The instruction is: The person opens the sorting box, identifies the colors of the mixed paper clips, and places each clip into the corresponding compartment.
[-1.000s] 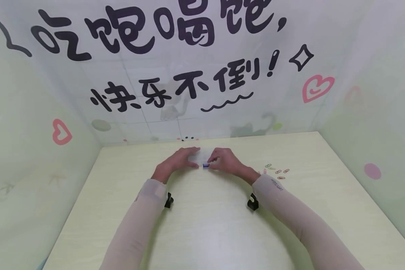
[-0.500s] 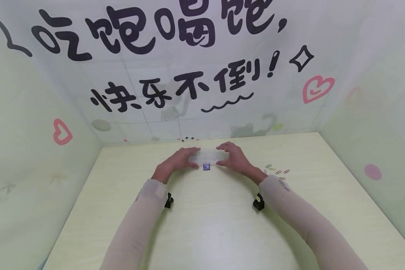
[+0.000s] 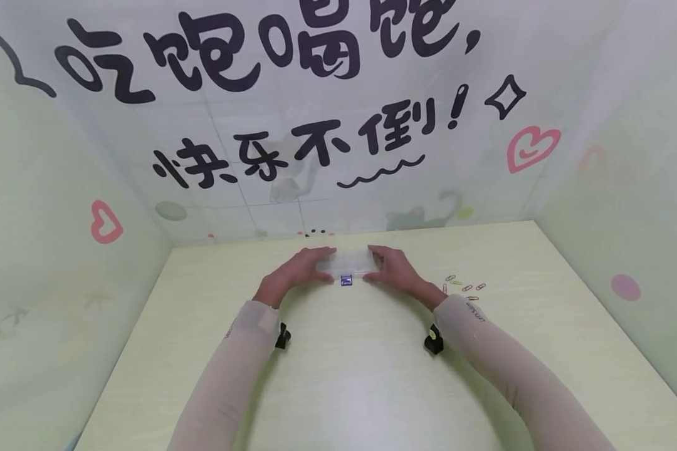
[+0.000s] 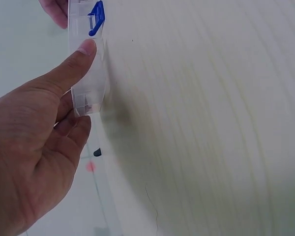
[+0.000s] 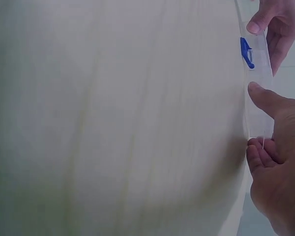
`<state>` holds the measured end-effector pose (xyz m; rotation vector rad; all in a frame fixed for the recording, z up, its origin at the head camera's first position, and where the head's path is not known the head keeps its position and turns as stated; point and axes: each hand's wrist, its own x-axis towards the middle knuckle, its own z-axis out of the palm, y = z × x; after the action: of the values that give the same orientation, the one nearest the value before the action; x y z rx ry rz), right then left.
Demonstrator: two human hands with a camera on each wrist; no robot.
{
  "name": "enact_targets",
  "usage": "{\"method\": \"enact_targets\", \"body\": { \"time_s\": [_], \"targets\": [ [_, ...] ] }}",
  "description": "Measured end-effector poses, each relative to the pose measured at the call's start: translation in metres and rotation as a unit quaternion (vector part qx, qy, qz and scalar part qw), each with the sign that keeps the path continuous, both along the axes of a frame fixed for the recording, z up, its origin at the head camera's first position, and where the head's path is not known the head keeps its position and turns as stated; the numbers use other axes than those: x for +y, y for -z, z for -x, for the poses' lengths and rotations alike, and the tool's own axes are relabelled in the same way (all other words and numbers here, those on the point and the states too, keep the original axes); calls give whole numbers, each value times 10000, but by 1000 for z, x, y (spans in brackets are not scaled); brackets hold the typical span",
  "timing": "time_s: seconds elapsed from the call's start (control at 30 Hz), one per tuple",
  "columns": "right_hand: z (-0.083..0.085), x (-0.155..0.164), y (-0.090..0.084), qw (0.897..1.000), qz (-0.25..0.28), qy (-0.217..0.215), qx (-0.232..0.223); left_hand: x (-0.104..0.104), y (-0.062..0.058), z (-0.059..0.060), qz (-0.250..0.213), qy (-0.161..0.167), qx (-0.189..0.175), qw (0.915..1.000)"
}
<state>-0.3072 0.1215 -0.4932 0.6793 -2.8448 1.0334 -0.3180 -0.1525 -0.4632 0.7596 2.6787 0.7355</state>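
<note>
The clear plastic box [image 3: 346, 261] is lying on the bench [image 3: 338, 388] with its long axis running 9 to 3 o'clock, its blue latch [image 3: 346, 279] facing 6 o'clock. The left hand [image 3: 293, 272] is gripping the 9 o'clock end and the right hand [image 3: 396, 272] is gripping the 3 o'clock end, both equally near.

Staged tabletop booth: pale table [image 3: 350, 376], cartoon-lettered backdrop walls [image 3: 316, 138]
</note>
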Motion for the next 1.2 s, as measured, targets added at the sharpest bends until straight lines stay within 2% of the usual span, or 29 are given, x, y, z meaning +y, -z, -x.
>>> {"method": "enact_targets", "body": {
  "time_s": [0.27,0.5,0.97,1.2],
  "targets": [
    [-5,-2,1,9997,174,100,-124,-2,0,-1,-105,74,-107,9999],
    [-7,-1,6,9994,232,183,-203,-9,4,5,-187,223,-214,9993],
    [-11,2,6,9986,446,283,-94,-18,-1,16,-904,-145,-181,9956],
    [-12,2,5,9982,450,387,-111,-20,-3,21,-1351,-534,-218,9892]
  ]
}}
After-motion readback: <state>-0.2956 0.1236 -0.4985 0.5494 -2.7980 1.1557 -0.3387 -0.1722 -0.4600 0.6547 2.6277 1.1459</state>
